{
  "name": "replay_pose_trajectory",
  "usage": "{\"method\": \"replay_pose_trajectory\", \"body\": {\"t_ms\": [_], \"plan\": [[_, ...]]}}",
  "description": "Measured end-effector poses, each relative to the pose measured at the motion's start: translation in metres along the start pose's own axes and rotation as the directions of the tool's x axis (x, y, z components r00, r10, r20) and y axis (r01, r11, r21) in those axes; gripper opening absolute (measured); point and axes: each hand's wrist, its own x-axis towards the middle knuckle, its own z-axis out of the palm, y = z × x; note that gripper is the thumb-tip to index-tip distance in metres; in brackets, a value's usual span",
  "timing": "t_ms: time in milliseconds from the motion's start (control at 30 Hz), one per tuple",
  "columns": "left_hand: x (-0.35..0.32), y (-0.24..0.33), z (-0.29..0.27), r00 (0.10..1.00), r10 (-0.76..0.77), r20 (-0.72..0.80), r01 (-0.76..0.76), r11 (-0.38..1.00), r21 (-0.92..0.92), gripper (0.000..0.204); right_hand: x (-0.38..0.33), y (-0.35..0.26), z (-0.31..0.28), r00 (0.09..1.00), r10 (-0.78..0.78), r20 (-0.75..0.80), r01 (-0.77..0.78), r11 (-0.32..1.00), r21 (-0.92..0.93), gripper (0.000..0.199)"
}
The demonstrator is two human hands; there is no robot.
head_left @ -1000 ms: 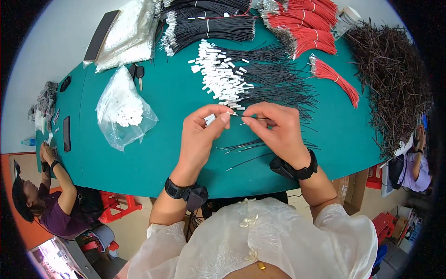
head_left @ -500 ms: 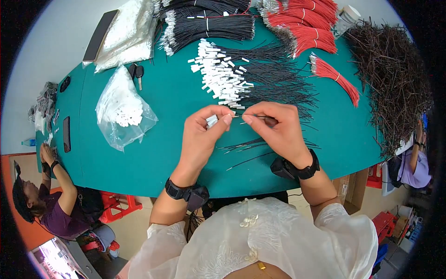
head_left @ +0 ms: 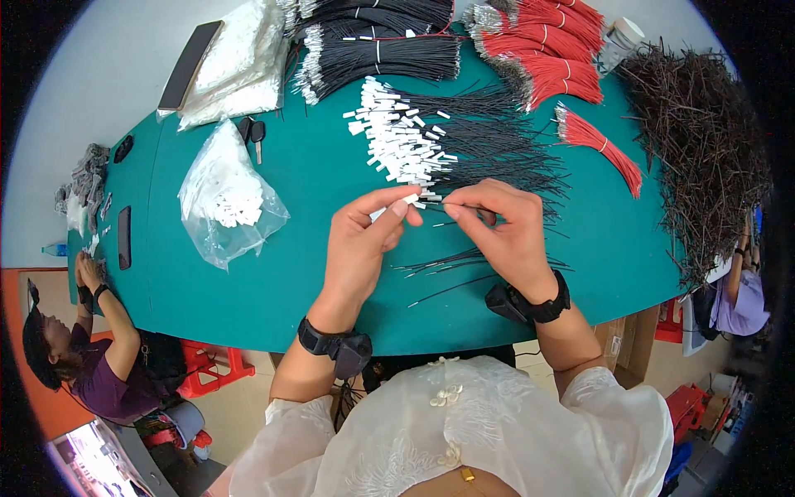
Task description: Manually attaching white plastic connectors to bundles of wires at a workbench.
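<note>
Above green felt, hands (head_left: 439, 236) pinch seemingly thin wire (head_left: 439, 224).

- A small white sleeve (head_left: 411, 199) is sitting pinched between my fingers (head_left: 401, 207), level above the bench.
- A thin black wire (head_left: 451, 222) is pointing its tip toward it.

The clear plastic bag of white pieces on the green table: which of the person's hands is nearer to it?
Left. The left hand is just to the right of the clear plastic bag, apart from it. The right hand is farther right, beyond the left hand, fingertips meeting it at a small white piece.
</note>
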Motion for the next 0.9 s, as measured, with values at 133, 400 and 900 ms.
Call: {"method": "replay_pose_trajectory", "body": {"t_ms": [133,400,900], "plan": [[0.0000,0.0007,0.0001,1.000,0.005,0.002,-0.005,1.000,-0.003,0.024,0.0005,0.0016,0.0020,0.999,-0.035,-0.030,0.035,0.999,-0.021,0.011],[-0.0003,-0.0011,-0.0027,1.000,-0.013,-0.001,0.013,1.000,0.019,0.023,0.0011,0.0016,0.0008,0.997,-0.067,-0.050,0.065,0.997,-0.035,0.010],[0.0013,-0.0040,-0.0031,1.000,-0.014,0.008,0.014,1.000,0.003,0.021,0.0009,0.0015,-0.0002,0.992,-0.122,-0.025,0.121,0.992,-0.035,0.008]]}}
